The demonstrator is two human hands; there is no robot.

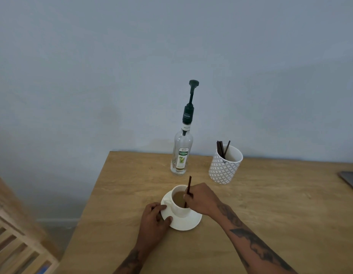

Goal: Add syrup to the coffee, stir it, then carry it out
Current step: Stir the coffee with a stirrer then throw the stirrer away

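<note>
Plain home or café corner, bare wall, wooden table, pump syrup bottle at 12 o'clock, stirrer pot at 1 o'clock

- My white cup and saucer hold light-brown coffee.
- Dark-brown stirrer.
- Clear bottle, dark-green pump.
- Right of centre: grey-and-white diamond-patterned holder.

Ahead of your hands a plain pale blue-grey wall fills most of the view, evenly and softly lit, with a faint shadow band across its upper right. The light wood worktop under your hands runs back to meet that wall. Left of your left hand, past the worktop's edge, a slatted wooden frame stands on a dim greyish floor, with a pale skirting strip along the wall's foot.
</note>
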